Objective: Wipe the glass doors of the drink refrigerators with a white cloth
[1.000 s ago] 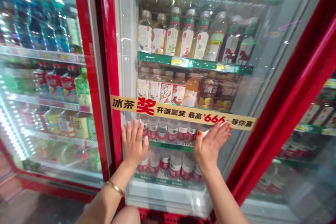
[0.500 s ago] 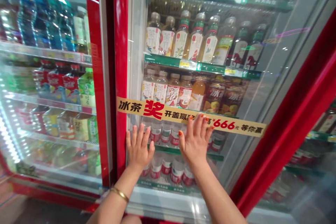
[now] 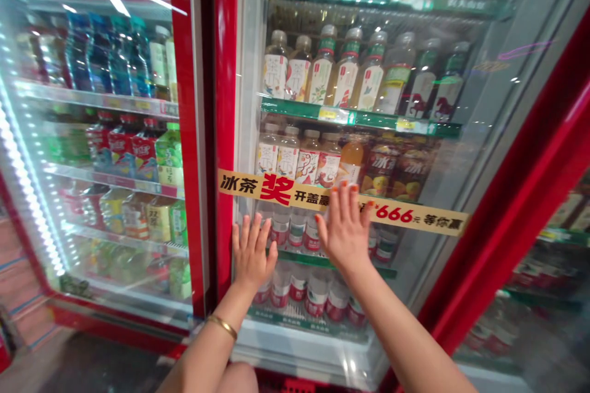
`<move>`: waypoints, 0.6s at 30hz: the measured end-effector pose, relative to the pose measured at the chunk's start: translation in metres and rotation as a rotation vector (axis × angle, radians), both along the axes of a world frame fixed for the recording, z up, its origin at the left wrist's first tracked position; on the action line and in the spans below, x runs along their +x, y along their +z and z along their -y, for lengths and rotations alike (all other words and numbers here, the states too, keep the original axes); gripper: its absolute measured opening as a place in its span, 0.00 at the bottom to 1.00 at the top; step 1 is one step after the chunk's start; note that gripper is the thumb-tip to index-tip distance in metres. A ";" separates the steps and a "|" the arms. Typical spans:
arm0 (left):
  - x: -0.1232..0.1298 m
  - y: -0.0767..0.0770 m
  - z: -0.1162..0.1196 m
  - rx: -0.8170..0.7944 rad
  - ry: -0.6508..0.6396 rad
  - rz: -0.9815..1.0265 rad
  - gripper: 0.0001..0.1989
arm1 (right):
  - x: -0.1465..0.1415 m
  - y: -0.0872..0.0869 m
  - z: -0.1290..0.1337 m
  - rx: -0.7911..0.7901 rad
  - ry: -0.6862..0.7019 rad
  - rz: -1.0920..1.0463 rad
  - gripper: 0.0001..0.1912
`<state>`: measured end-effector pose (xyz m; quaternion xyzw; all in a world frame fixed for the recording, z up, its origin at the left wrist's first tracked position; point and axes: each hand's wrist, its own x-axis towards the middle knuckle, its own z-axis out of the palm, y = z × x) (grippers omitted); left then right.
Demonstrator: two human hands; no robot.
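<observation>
Well, a red-framed glass cooler door (image 3: pixel 225 104) fills the view, with a yellow printed promotional strip (image 3: pixel 405 216) running across it. Both hands lie flat on the glass, fingers spread: the left hand (image 3: pixel 251 252) just below the strip, the right hand (image 3: pixel 343 230) over its lower edge, before red-labelled plastic bottles (image 3: pixel 318 298).

Head camera, looking forward and down, close to red cooler door (image 3: pixel 225 104).

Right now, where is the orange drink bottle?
In the head view, the orange drink bottle stands behind the glass door, just above the right hand, between tea bottles and fruit-labelled drinks.
</observation>
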<state>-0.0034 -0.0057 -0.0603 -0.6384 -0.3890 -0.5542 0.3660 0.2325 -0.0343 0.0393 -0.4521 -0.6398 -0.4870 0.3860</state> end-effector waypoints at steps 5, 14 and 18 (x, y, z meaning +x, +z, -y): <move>-0.003 -0.006 0.000 -0.004 0.017 -0.019 0.41 | 0.024 -0.059 0.018 -0.097 0.090 0.216 0.38; -0.004 -0.021 -0.002 0.001 0.011 -0.023 0.42 | 0.050 -0.001 0.002 0.009 -0.049 -0.205 0.42; -0.005 -0.025 -0.005 -0.016 0.027 -0.017 0.43 | 0.033 -0.038 0.012 -0.081 0.045 0.209 0.35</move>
